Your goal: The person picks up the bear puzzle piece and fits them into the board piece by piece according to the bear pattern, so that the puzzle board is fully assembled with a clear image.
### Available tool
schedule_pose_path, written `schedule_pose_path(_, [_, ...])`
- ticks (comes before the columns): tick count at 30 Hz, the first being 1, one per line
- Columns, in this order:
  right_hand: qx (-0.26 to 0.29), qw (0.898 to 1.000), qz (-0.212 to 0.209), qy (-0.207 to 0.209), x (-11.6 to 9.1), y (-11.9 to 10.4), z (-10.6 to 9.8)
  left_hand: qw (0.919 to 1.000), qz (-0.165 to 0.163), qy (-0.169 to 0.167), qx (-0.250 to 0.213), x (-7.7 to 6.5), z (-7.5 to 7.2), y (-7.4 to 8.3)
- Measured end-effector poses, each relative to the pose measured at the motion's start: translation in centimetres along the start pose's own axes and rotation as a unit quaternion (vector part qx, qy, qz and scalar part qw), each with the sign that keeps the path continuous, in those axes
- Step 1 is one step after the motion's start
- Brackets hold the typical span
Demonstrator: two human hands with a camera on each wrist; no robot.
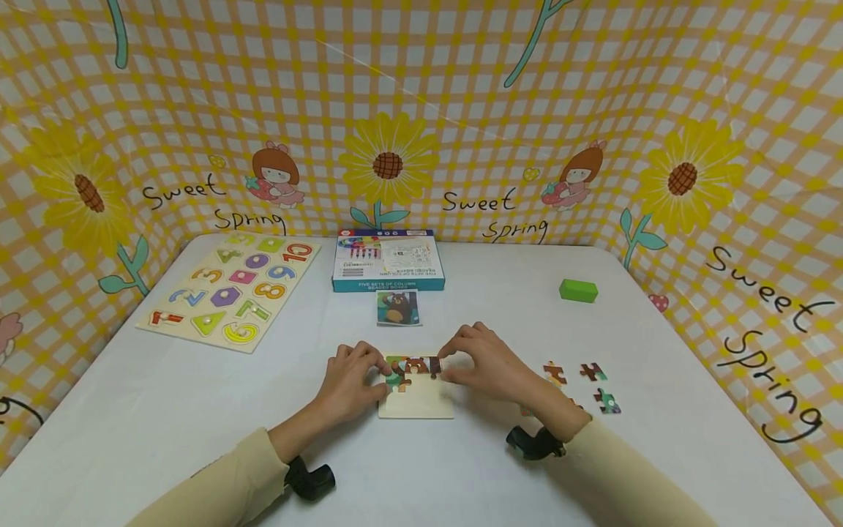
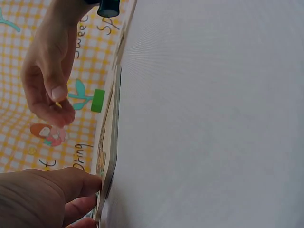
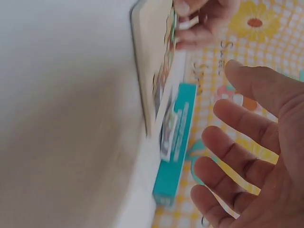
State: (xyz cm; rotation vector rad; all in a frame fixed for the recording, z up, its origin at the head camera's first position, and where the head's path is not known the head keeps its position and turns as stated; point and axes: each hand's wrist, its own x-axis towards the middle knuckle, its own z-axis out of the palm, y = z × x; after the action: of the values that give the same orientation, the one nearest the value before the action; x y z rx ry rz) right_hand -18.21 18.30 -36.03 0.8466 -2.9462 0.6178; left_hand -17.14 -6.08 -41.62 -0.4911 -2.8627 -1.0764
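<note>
A small wooden puzzle board (image 1: 416,401) lies in front of me, with joined jigsaw pieces (image 1: 413,364) of a brown bear along its top and upper left. My left hand (image 1: 353,380) grips the board's left edge between thumb and curled fingers; the left wrist view shows the thumb (image 2: 88,184) on that edge. At the upper right corner hovers my right hand (image 1: 484,362), its fingers spread and apart from the board in the right wrist view, nothing between them. Several loose jigsaw pieces (image 1: 607,401) lie right of the board, some partly hidden by my right forearm.
Behind the board lies a bear picture card (image 1: 398,308), against a teal-edged box (image 1: 388,262). A number-and-shape board (image 1: 230,293) lies at the back left. A green block (image 1: 579,290) sits at the back right. Patterned cloth (image 1: 461,110) rises around the white table (image 1: 316,307).
</note>
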Motion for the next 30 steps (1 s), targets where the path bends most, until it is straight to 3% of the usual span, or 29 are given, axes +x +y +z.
schedule_pose_path(14, [-0.003, 0.998, 0.043, 0.038, -5.1, 6.0, -3.3, 1.0, -0.006, -0.002, 0.001, 0.0, 0.0, 0.2])
schedule_pose_path(19, [-0.007, 0.996, 0.08, 0.041, -6.9, 7.6, -4.1, 1.0, -0.004, -0.002, -0.002, -0.1, -0.1, 0.2])
schedule_pose_path(30, [-0.031, 0.991, 0.123, 0.036, -9.0, 10.8, -4.6, 1.0, -0.009, -0.002, 0.0, 0.0, 0.0, 0.2])
